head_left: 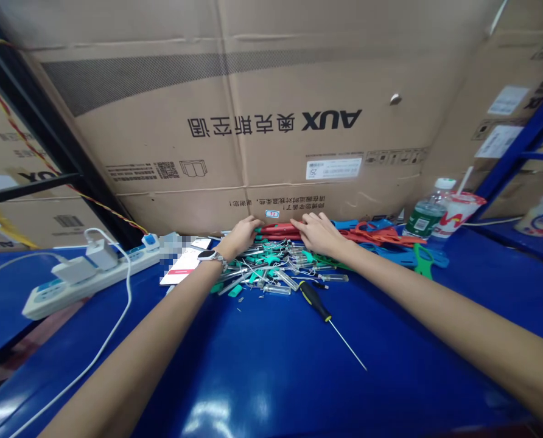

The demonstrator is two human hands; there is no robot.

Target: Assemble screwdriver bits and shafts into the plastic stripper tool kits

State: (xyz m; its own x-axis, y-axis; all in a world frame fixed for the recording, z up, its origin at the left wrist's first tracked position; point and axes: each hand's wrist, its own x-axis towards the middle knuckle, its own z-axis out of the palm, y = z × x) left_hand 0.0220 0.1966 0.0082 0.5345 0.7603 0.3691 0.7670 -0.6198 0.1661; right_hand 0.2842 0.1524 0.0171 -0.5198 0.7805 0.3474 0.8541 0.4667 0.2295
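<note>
At the back of the blue table, my left hand (pixel 241 237), with a watch (pixel 206 255) on its wrist, has its fingers closed at the left end of a stack of red plastic pieces (pixel 278 230). Over the right part of the same stack, my right hand (pixel 318 235) curls its fingers; the fingertips are partly hidden. Just in front lies a heap of small transparent-handled tools with metal shafts and green parts (pixel 266 264). A black-and-yellow screwdriver (pixel 315 301) rests before the heap, its tip toward the lower right.
Orange-red plastic pieces (pixel 372 234), blue ones (pixel 392 257) and a green one (pixel 423 261) lie to the right. Beyond stand a water bottle (pixel 424 216) and a cup with straw (pixel 458 213). Leftward are a power strip (pixel 47 301) with cables and a phone-like slab (pixel 184 264). Cardboard (pixel 271 79) walls the back.
</note>
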